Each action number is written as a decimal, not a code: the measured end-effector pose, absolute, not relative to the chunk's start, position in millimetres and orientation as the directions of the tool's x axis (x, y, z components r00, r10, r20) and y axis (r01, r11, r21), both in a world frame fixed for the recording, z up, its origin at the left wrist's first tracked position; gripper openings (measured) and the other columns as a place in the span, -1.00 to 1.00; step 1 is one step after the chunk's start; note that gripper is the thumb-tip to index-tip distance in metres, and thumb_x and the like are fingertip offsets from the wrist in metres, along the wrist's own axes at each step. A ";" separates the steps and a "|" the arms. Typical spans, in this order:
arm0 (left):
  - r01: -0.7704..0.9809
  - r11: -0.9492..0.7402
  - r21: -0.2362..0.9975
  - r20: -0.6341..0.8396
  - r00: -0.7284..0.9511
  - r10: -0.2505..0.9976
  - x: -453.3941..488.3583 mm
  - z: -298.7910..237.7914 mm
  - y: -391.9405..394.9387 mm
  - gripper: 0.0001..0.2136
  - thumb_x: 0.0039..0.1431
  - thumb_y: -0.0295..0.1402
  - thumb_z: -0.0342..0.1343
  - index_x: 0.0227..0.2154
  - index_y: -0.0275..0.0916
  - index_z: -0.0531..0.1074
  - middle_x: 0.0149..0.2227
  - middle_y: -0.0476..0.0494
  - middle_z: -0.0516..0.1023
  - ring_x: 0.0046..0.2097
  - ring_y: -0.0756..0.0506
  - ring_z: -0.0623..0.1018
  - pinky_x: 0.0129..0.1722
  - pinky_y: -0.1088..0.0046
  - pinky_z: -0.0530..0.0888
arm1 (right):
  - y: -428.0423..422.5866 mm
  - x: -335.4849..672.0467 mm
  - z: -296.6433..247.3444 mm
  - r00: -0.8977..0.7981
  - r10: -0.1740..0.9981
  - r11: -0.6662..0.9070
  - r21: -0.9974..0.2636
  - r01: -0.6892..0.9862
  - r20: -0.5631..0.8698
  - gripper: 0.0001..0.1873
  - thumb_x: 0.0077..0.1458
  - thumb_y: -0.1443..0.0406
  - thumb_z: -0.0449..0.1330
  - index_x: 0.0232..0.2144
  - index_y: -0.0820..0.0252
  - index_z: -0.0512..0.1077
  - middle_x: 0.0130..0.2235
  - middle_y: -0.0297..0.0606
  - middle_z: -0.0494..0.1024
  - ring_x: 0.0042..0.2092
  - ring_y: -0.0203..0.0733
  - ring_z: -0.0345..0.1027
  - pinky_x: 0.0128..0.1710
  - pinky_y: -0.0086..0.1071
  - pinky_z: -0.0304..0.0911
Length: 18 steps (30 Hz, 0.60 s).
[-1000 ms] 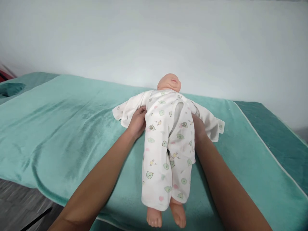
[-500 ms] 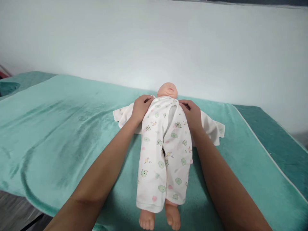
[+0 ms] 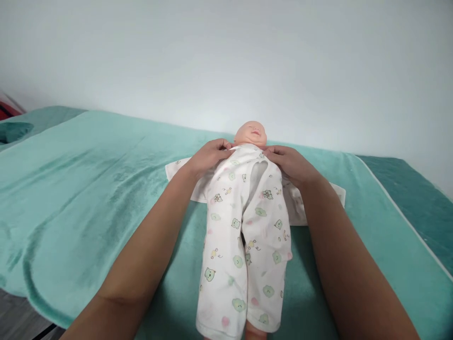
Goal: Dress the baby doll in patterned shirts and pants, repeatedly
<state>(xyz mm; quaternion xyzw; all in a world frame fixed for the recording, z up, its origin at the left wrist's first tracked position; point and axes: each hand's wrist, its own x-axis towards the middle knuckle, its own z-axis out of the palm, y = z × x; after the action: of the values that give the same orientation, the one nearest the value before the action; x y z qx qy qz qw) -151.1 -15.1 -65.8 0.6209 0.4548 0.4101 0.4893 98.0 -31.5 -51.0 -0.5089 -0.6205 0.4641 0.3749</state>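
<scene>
Here, listed from the left edge: a dark green cushion (image 3: 14, 131) lies far back, well apart from the work. A wide teal blanket (image 3: 88, 189) covers the surface, hanging over its near edge above a strip of grey floor (image 3: 14, 323). The left hand (image 3: 208, 156) reaches forward on a bare forearm and rests on the shoulder of the doll (image 3: 252, 133), fingertips touching the top hem of the printed trousers (image 3: 244, 236). Whether its grip pinches the hem or only lies on it cannot be told. The doll lies on its back in the middle of the blanket, head toward the wall (image 3: 226, 56), feet toward the wearer and mostly out of frame. The trousers are white with small green and pink figures. They cover it from chest to ankle, with the waistband drawn high, just below the chin. A white top (image 3: 295, 210) is spread flat beneath, its sleeves out to either side. The right hand (image 3: 292, 163) mirrors the left on the other shoulder, fingertips at the same hem, and its grip is equally unclear. A darker green cover (image 3: 417, 198) lies far right, beyond the blanket's pale edge. Judged step: settling the waistband at the doll's chest, both hands level. Any further handling here would call for an even hold on both sides of the hem, so the cloth shifts without turning the doll or dragging the top under it.
</scene>
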 end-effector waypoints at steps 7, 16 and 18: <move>0.009 -0.033 0.999 0.032 0.027 0.999 -139.6 -82.7 5.5 -0.82 0.13 -0.36 0.24 -0.46 -0.18 0.33 -0.50 0.05 0.26 -0.43 -0.03 0.31 -0.20 0.32 0.36 | -12.2 83.0 -75.0 0.102 0.985 0.122 -0.981 0.151 0.138 -0.78 -0.11 0.15 0.31 -0.53 0.15 0.42 -0.40 -0.34 0.49 -0.34 -0.25 0.28 -0.30 -0.32 0.24; 0.230 -0.213 0.950 0.224 -0.024 0.974 -133.1 -93.6 3.4 -0.93 0.19 -0.36 0.14 -0.40 -0.19 0.40 -0.36 -0.02 0.50 -0.26 -0.08 0.46 -0.06 0.32 0.40 | -12.9 78.2 -81.3 0.168 0.945 0.201 -0.906 0.373 0.279 -0.83 0.04 0.17 0.24 -0.45 0.15 0.48 -0.31 -0.27 0.57 -0.21 -0.16 0.40 -0.09 -0.24 0.33; 0.238 -0.273 0.932 0.276 0.021 0.961 -135.3 -95.6 -3.3 -0.89 0.23 -0.36 0.07 -0.29 -0.18 0.50 -0.19 -0.08 0.61 -0.09 -0.12 0.53 0.05 0.31 0.40 | -24.3 76.5 -82.8 0.135 0.940 0.254 -0.908 0.334 0.313 -0.79 0.10 0.15 0.22 -0.30 0.14 0.53 -0.14 -0.22 0.62 -0.08 -0.13 0.44 0.03 -0.18 0.33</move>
<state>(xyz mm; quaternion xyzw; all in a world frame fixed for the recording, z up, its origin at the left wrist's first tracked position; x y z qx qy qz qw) -135.3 -3.3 -95.6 0.6182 0.4848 0.5042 0.3585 76.5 -24.3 -82.8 -0.5387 -0.5914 0.2878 0.5264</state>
